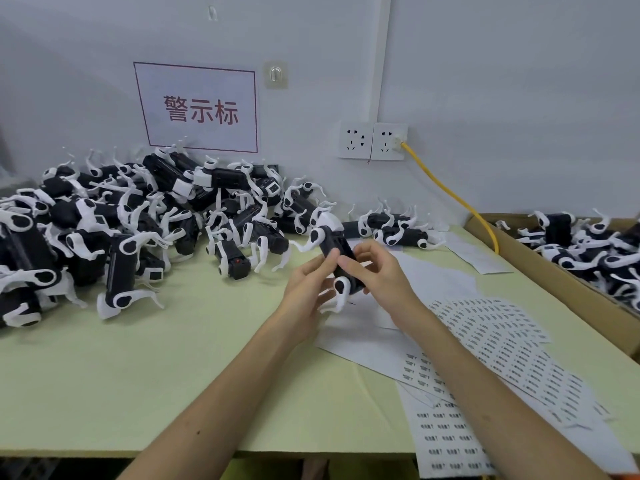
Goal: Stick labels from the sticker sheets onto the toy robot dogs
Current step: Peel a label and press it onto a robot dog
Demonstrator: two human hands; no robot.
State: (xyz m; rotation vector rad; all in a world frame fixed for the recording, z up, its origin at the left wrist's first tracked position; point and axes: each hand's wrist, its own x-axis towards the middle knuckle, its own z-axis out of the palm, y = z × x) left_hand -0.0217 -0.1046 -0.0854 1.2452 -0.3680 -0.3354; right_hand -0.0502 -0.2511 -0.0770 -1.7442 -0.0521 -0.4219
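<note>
There is one view, from a camera on the person's head, and it looks forward and down across the table [121, 375] toward the wall [485, 64] behind it. It is near to the work: both forearms come in from the bottom edge, and the left hand [306, 289] and the right hand [377, 271] hold a dog [337, 251] near the middle of the picture. The wide angle takes in the dog pile [121, 230] at the far left and the box [561, 282] at the far right.
</note>
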